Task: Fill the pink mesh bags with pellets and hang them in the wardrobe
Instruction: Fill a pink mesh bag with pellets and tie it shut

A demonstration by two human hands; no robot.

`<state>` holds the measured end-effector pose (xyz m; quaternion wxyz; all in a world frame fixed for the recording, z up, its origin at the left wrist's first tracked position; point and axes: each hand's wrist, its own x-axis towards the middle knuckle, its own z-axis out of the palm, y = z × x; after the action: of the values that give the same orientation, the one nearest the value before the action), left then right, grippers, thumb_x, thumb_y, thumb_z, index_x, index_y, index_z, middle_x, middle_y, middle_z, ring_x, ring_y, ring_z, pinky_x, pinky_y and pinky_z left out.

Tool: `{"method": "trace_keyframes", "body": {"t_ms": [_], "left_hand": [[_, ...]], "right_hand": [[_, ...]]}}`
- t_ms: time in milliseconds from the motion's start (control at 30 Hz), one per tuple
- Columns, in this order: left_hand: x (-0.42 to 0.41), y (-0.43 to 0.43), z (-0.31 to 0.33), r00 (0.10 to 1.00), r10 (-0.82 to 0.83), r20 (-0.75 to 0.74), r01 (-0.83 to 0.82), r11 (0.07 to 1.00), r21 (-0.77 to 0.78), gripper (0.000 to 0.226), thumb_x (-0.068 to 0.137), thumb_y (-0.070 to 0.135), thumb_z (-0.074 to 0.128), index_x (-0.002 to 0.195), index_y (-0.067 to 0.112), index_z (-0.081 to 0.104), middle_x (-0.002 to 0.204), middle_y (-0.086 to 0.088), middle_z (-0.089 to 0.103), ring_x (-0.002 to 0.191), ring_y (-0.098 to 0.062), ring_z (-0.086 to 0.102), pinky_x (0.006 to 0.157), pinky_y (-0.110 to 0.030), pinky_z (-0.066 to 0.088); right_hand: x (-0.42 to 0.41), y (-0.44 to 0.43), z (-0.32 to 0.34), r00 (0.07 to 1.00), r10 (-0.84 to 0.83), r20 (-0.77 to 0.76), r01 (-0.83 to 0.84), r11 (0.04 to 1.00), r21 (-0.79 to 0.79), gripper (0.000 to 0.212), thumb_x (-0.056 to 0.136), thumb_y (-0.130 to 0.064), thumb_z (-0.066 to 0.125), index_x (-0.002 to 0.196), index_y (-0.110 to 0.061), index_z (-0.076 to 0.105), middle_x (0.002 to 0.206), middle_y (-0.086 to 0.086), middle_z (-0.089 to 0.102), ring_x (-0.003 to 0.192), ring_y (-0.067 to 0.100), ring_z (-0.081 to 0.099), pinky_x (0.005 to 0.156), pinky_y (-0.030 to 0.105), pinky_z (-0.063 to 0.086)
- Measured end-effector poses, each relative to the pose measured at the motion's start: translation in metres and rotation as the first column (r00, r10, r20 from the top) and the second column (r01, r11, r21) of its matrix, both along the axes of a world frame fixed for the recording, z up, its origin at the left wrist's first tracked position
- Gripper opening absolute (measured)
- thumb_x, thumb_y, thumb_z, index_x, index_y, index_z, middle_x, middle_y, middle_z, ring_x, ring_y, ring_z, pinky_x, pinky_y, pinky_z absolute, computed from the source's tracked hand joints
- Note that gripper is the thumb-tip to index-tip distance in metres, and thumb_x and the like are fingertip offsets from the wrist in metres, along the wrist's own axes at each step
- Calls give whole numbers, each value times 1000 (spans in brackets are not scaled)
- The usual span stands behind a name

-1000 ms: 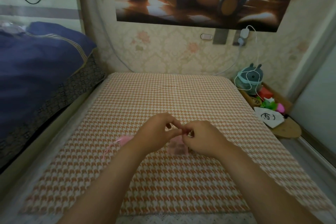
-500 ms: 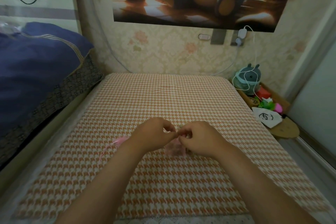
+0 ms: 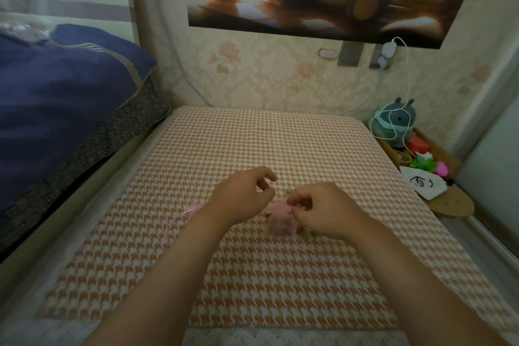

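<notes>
Houndstooth bedding [image 3: 280, 146] lay beneath the right hand [image 3: 323, 209], which pinched the pink mesh bag [image 3: 280, 220] by its neck; the left hand [image 3: 241, 195] curled alongside (gripping string? unclear). Slack pinching might spill pellets.

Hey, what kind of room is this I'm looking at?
Most likely a bedroom: a navy duvet piled on the left, a houndstooth-covered mattress in front, and a plush toy beside it.

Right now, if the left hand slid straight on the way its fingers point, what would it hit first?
Probably the right hand, which pinches the pink mesh bag: the left hand aims its curled fingers at it across a small gap. Depth is unclear, so it might catch the bag's top.
</notes>
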<state>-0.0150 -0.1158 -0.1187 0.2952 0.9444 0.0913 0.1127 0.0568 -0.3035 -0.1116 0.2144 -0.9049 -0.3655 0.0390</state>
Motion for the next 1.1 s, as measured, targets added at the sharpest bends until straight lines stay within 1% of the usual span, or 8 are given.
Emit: {"method": "trace_keyframes", "body": {"t_ms": [67, 200, 333, 433, 567, 800, 933, 1100], "left_hand": [[4, 9, -12, 999, 38, 9, -38, 999, 15, 25, 95, 31, 52, 117, 40, 58, 100, 16, 64, 77, -8, 63, 68, -33, 55], [13, 15, -39, 992, -31, -119, 43, 994, 100, 40, 89, 12, 55, 121, 33, 66, 121, 10, 65, 109, -14, 61, 92, -34, 51], [22, 8, -54, 973, -137, -186, 177, 960, 217, 16, 84, 19, 64, 95, 27, 72, 102, 2, 70, 97, -22, 63, 81, -36, 54], [27, 10, -59, 982, -137, -130, 162, 964, 211, 8, 84, 20, 64, 81, 23, 71, 89, 0, 69, 86, -22, 62, 75, -39, 54], [27, 14, -65, 988, -119, -95, 133, 980, 147, 12, 86, 25, 66, 95, 26, 73, 95, 3, 71, 87, -18, 63, 80, -38, 54], [15, 7, -24, 974, 33, 222, 8, 983, -181, 7, 87, 32, 70, 89, 32, 64, 86, 18, 66, 79, -1, 62, 72, -22, 52], [7, -10, -14, 956, -84, 281, 124, 984, -127, 8, 85, 32, 73, 87, 33, 66, 88, 18, 66, 85, -1, 60, 77, -20, 49], [8, -15, -22, 959, -175, 223, 182, 983, -11, 13, 81, 34, 75, 87, 40, 67, 95, 16, 62, 93, -6, 56, 86, -33, 50]], "right_hand": [[1, -2, -1, 1000, -17, -6, 17, 1000, 18, 30, 86, -30, 64, 113, -29, 75, 110, -13, 73, 94, 1, 65, 88, 32, 57], [3, 0, -6, 999, -32, -6, 32, 998, 53, 26, 87, -32, 65, 110, -31, 76, 108, -14, 73, 90, -2, 63, 85, 28, 57], [5, 3, -11, 999, -33, -9, 33, 998, 62, 27, 86, -36, 63, 109, -32, 76, 106, -15, 72, 92, -1, 64, 84, 29, 58], [6, 3, -14, 1000, -27, -14, 28, 998, 61, 28, 86, -36, 63, 110, -31, 76, 106, -15, 72, 94, 0, 65, 86, 32, 58], [5, 2, -13, 999, -26, -24, 28, 998, 56, 26, 88, -35, 64, 111, -31, 76, 111, -13, 72, 96, 0, 64, 88, 30, 57], [1, 0, -7, 999, -11, -37, 12, 999, 38, 30, 89, -33, 63, 117, -31, 73, 114, -12, 72, 97, 1, 63, 91, 29, 55], [2, 1, -5, 999, -18, -41, 19, 1000, 23, 29, 89, -31, 60, 115, -31, 74, 105, -11, 73, 91, 4, 65, 86, 29, 55], [0, 2, -5, 997, -17, -75, 19, 999, 33, 17, 88, -27, 57, 91, -31, 74, 80, -8, 71, 72, 9, 65, 72, 42, 58]]}}
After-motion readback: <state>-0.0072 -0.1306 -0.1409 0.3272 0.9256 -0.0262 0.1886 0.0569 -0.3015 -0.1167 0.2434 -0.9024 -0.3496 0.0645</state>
